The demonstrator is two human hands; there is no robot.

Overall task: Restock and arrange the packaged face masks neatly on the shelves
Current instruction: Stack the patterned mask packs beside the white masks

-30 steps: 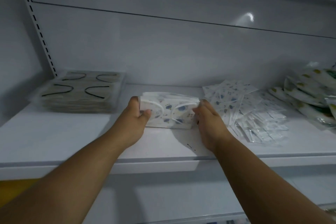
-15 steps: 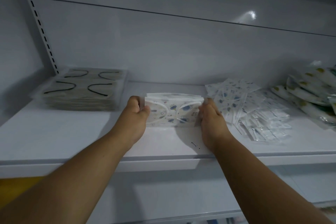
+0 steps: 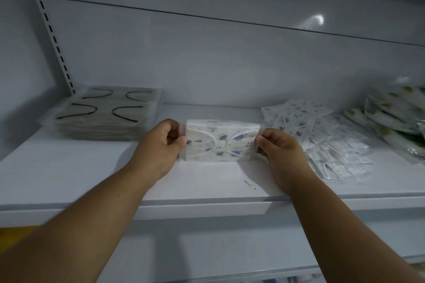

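Both hands, the left hand (image 3: 161, 145) and right hand (image 3: 279, 151), pinch the ends of a patterned mask pack (image 3: 220, 141) standing upright mid-shelf (image 3: 69, 167), near its front edge.

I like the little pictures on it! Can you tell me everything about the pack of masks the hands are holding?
The pack of masks is a small stack of white masks with blue cartoon prints and white ear loops, sealed in clear, shiny plastic. It stands on its long edge in the middle of the white shelf, printed side facing the camera. The left hand pinches its left end and the right hand pinches its right end.
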